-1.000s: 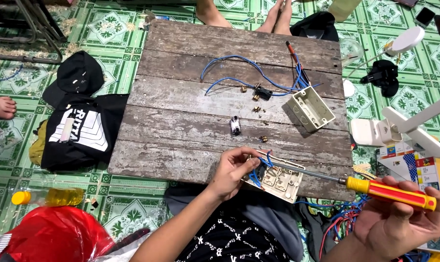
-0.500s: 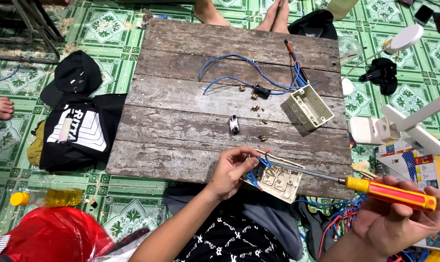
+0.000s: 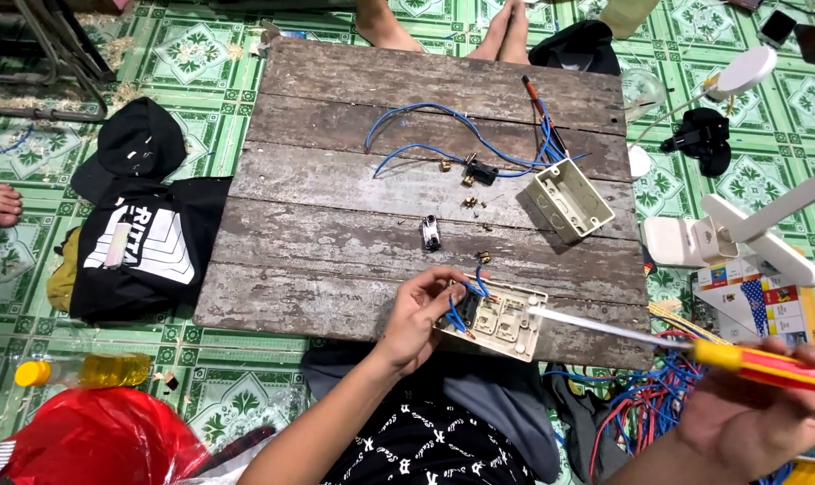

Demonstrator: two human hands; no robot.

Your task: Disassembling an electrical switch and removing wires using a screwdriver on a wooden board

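In the head view, the left hand pinched the near-left corner of a cream switch plate, its back turned up on the wooden board, probably so the terminals faced the tool; short blue wires curled out just beside its fingertips. The right hand, low and well off to the right, was wrapped around the yellow-and-red handle of a screwdriver, whose long shaft slanted left until the tip met the plate's right edge. The left forearm rose from the lap, wrist bent inward. Beyond the left hand lay loose screws and an open cream box.
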